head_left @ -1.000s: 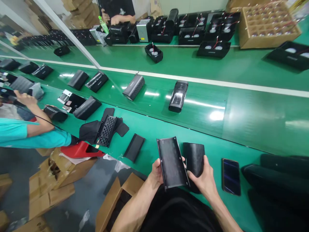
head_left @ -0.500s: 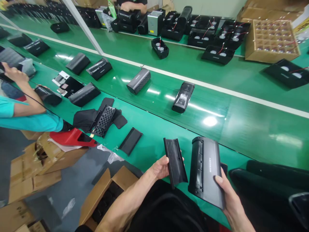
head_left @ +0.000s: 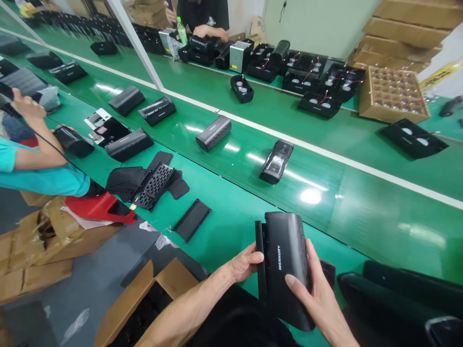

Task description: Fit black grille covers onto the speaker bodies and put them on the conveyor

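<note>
My right hand [head_left: 320, 291] is wrapped round a black speaker housing [head_left: 289, 236] with "MERKURY" lettered on its face, thumb on the front. Between the thumb and fingers of my left hand [head_left: 245, 264] is a narrow-looking black plastic panel [head_left: 259, 236], seen nearly edge-on. The panel stands along the housing's left side, very close to it; whether they touch I cannot tell. To the left on the green bench lie a similar flat panel [head_left: 192, 220] and a perforated black grille [head_left: 154, 187] on dark sheets.
Several speaker housings lie on the green conveyor [head_left: 361, 193], one [head_left: 277, 161] just beyond my hands. A phone [head_left: 328, 273] is partly hidden behind my right hand. Below left stands an open carton [head_left: 126, 299]. A co-worker's arm [head_left: 39, 130] is at the left bench.
The housing turned in my right hand and shifted left as the panel turned edge-on in my left hand, so the two came together. The camera view shifted slightly.
</note>
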Tool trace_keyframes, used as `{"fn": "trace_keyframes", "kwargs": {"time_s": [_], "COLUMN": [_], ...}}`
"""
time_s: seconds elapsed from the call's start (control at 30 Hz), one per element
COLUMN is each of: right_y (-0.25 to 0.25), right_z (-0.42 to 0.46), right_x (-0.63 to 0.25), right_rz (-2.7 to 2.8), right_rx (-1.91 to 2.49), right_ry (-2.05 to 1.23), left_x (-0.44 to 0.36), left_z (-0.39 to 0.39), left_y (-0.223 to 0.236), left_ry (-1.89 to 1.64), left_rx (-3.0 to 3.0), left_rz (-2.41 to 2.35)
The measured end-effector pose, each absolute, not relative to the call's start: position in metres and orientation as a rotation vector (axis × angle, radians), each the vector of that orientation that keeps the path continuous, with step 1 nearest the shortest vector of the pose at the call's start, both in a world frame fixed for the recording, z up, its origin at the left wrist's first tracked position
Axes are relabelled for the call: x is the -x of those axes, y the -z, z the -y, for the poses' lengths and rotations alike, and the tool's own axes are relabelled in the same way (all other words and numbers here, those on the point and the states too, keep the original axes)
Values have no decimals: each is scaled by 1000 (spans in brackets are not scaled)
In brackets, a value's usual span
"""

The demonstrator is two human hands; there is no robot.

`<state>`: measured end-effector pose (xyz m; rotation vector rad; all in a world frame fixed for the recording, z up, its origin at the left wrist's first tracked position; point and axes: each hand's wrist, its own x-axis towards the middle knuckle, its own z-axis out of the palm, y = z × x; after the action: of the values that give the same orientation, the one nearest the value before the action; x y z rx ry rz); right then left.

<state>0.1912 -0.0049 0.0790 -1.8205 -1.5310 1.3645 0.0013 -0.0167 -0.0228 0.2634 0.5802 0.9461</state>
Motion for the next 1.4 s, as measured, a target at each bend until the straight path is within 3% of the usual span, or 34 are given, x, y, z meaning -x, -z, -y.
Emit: {"fn": "trace_keyframes", "kwargs": {"time_s": [0.43,0.9,1.2,1.4], "right_y": [-69,-51,-23,-23], "right_z": [2,-17,58,44], "right_x": [-189,-214,-159,-195], "right_rz": [1750,1627,1190,1145], "right_rx": [1854,1802,1941,1862], "right_ry": [-1272,-1608,-987,-1098], "left_x": [-9,-29,-37,-3], "left_z": [18,11,-1,-5], "left_y": [38,30,20,22], "left_ry": [-906,-1030,-1270,-1084], "left_rx": [-219,44,33,-180], "left_rz": [-650,-675,-929,-950]}}
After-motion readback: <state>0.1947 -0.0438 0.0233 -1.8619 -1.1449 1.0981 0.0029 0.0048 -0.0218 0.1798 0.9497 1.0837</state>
